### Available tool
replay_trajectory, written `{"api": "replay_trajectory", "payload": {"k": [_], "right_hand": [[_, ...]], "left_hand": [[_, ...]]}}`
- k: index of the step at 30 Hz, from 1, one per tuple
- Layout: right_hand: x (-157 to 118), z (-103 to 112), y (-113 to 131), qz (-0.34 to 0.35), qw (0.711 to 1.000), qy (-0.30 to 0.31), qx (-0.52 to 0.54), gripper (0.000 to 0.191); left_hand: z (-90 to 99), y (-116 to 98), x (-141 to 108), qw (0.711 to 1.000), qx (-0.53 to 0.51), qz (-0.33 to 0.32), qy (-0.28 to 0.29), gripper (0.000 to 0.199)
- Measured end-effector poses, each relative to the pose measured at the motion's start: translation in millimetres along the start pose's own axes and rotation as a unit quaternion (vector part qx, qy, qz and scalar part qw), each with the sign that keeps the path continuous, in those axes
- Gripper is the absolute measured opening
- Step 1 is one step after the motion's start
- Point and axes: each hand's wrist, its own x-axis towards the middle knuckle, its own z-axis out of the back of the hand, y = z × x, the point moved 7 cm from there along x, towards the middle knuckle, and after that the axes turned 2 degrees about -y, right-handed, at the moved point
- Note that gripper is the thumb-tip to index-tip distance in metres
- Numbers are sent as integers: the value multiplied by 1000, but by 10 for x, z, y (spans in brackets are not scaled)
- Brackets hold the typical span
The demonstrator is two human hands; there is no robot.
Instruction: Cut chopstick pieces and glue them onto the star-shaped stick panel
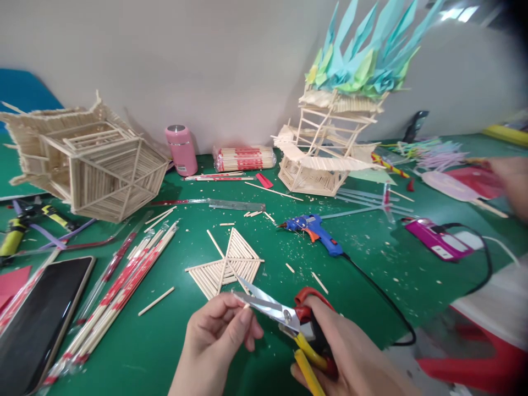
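My left hand (225,335) is closed in a pinch on a short wooden stick (246,306), of which only a pale end shows between thumb and forefinger. My right hand (350,346) grips scissors (289,316) with red handles, their blades parted and right at the stick. A tool with yellow handles (309,371) is also in that hand, its working end partly hidden behind the scissors. Just beyond the blades lies a flat web-like panel of sticks (231,261), filled in some sections and bare in others.
A blue glue gun (313,228) rests right of the panel, its cord trailing to a purple power strip (439,239). Bundled sticks (119,291) and a phone (45,319) lie left. Stick models (119,176), a pink flask (181,151) and another person's hand (511,181) are farther off.
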Motion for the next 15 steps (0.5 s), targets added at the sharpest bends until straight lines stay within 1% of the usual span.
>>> {"api": "replay_trajectory", "payload": {"k": [3, 8, 11, 15], "right_hand": [[5, -2, -22, 8, 1000, -19, -15, 24], [-4, -2, -7, 15, 1000, -14, -3, 24], [11, 27, 23, 10, 1000, -14, -7, 24], [-7, 3, 32, 11, 1000, 11, -13, 24]], "left_hand": [[36, -32, 7, 999, 36, -27, -14, 16], [99, -37, 23, 998, 13, -51, -31, 13], [118, -24, 21, 997, 27, -61, -29, 12], [157, -37, 15, 991, 82, -97, -37, 8]]}}
